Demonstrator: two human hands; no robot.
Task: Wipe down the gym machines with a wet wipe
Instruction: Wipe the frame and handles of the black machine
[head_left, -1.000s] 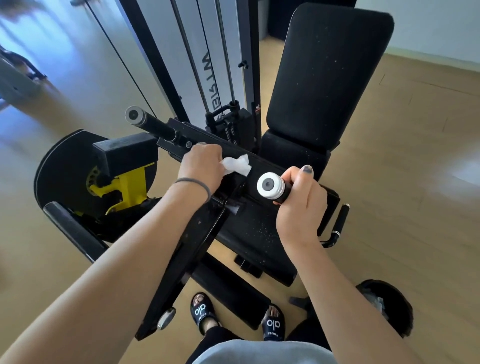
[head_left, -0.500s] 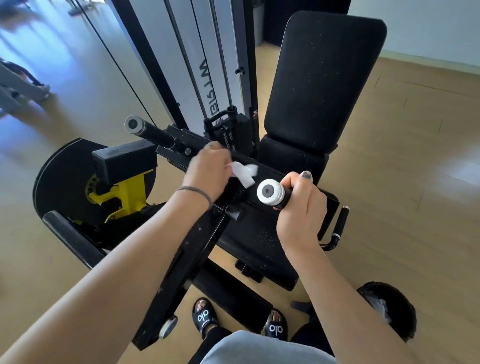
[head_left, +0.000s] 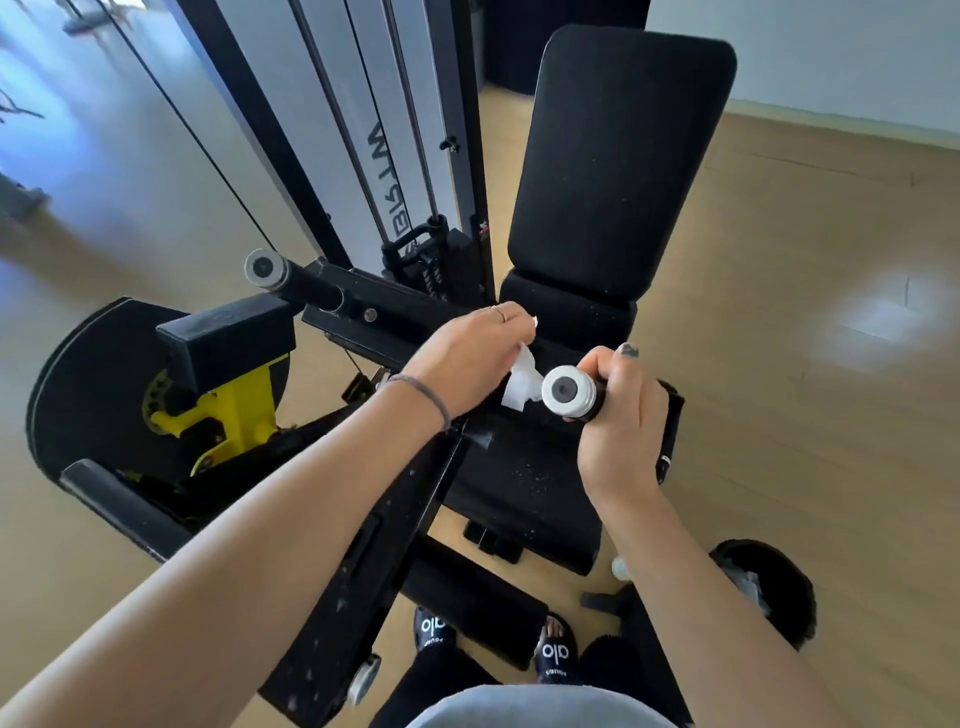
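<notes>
A black gym machine stands below me, with an upright back pad (head_left: 618, 156) and a seat (head_left: 535, 488). My left hand (head_left: 467, 358) holds a crumpled white wet wipe (head_left: 522, 382) against the black crossbar (head_left: 405, 317) of the machine's frame. My right hand (head_left: 618, 421) grips a black handle just behind its white end cap (head_left: 567, 391). The wipe hangs between the two hands, right beside the cap.
A second bar with a grey end cap (head_left: 264, 268) juts out at left, above a black disc with a yellow bracket (head_left: 228, 415). The weight stack frame and cables (head_left: 374, 156) rise behind. My sandalled feet (head_left: 555, 652) stand on the wood floor beside a dark bin (head_left: 769, 592).
My left hand has slid the wipe to the right along the crossbar, closer to the white end cap. My right hand has kept its grip on the handle.
</notes>
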